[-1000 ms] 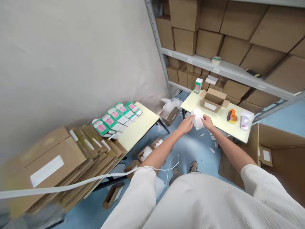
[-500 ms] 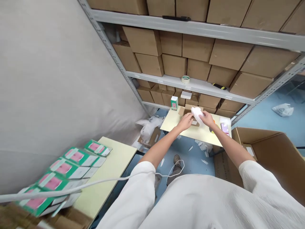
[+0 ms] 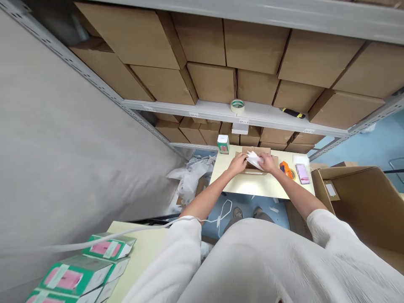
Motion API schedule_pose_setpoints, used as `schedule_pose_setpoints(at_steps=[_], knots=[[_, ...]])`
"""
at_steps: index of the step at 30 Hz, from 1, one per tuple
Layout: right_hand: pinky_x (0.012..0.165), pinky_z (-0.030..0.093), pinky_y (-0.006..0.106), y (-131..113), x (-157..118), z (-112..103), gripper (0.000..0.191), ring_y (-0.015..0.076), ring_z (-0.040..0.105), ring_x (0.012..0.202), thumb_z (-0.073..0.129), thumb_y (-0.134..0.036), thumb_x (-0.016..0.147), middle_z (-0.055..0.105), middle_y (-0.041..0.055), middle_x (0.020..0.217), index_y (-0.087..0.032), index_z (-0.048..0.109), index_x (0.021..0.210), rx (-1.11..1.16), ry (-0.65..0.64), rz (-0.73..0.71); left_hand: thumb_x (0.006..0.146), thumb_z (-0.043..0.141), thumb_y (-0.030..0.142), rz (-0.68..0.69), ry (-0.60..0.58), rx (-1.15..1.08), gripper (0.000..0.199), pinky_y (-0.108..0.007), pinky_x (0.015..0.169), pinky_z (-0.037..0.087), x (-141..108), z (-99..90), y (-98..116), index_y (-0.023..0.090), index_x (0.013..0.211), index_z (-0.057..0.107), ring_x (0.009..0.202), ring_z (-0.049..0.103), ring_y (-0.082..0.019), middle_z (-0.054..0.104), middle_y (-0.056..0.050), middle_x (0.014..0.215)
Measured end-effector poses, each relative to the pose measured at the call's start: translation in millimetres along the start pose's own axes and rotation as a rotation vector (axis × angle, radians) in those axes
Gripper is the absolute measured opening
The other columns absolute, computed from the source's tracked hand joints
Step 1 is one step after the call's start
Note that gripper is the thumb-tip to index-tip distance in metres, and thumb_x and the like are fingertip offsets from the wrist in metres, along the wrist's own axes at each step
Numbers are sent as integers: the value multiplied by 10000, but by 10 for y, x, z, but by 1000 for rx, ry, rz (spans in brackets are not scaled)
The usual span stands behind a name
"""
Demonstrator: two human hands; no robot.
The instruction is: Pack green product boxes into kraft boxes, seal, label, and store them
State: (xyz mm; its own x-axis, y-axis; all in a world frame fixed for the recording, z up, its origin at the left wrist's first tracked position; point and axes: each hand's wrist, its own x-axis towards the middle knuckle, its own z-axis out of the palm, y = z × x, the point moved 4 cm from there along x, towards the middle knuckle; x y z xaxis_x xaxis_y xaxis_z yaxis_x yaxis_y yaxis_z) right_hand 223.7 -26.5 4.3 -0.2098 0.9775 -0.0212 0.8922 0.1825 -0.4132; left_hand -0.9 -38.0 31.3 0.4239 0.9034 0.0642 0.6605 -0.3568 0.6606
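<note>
Both of my hands are over a small open cardboard box (image 3: pixel 256 171) on the pale yellow table (image 3: pixel 233 185). A crumpled white wrap (image 3: pixel 254 160), thin like plastic or foam sheet, lies between them. My right hand (image 3: pixel 267 162) grips its right side with closed fingers. My left hand (image 3: pixel 238 163) is at the wrap's left edge, fingers bent; whether they pinch it is too small to tell. A green and white box (image 3: pixel 223 144) with a pink picture stands at the table's back left. To the right lie an orange tape dispenser (image 3: pixel 286 169) and a phone (image 3: pixel 303 173).
Shelves of brown cartons (image 3: pixel 211 82) rise behind the table, with a tape roll (image 3: pixel 237 106) and a yellow-black cutter (image 3: pixel 293 113) on one shelf. A large open carton (image 3: pixel 366 202) stands at right. Green boxes (image 3: pixel 75 273) sit on a left table. A white cable (image 3: pixel 135 229) crosses at left.
My view has moved nearer to the shelf and table. The white wrap has come down lower, into the small box's opening, with my hands at its sides.
</note>
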Motion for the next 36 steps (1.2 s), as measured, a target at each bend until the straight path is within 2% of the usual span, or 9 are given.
schedule_pose_setpoints(at_steps=[4,9,14,19,23,31,36], knots=[[1118,443,527,112,92,93,428,370,591,1294,727,-264,856,723,131,1362,-222,706,1282,49,-62,-18,998,509,143,-59,-27,35,332,-458,1179,512,41,7,-116,223,1243,719,1324,623,-277,663,-110,1395],[1125,440,551,279,242,-29,344,367,591,1317,698,-254,895,722,131,1388,-234,721,1238,92,-65,-46,991,507,137,-123,-18,81,325,-442,1170,519,124,-101,-122,227,1216,724,1305,625,-266,674,-102,1356],[1127,444,531,248,395,-153,278,345,607,1289,658,-261,929,741,117,1341,-243,741,1193,138,-53,-129,1010,474,146,-154,18,102,340,-420,1170,511,160,-154,-104,218,1259,694,1317,620,-258,675,-104,1373],[1121,441,529,16,526,-166,262,342,620,1258,623,-262,961,738,110,1339,-242,745,1192,160,-78,-192,1006,481,148,-183,51,115,356,-413,1165,509,77,-192,-170,211,1299,673,1340,621,-266,675,-115,1395],[1090,469,510,-222,653,-134,252,344,612,1271,625,-246,960,734,101,1344,-251,751,1178,167,-83,-229,1008,493,149,-198,78,124,380,-435,1192,490,59,-307,-323,199,1348,656,1368,614,-276,669,-126,1436],[1091,482,522,-770,995,53,264,335,634,1240,608,-209,956,736,106,1333,-245,753,1174,147,-64,-248,988,543,146,-205,72,197,481,-491,1220,465,133,-744,-798,185,1463,606,1424,576,-320,623,-163,1519],[1048,517,474,-1088,1183,193,249,294,673,1148,610,-218,967,734,99,1299,-248,745,1175,184,-60,-211,965,554,116,-163,17,293,580,-492,1236,435,341,-1002,-1090,171,1542,538,1470,539,-337,533,-186,1636]])
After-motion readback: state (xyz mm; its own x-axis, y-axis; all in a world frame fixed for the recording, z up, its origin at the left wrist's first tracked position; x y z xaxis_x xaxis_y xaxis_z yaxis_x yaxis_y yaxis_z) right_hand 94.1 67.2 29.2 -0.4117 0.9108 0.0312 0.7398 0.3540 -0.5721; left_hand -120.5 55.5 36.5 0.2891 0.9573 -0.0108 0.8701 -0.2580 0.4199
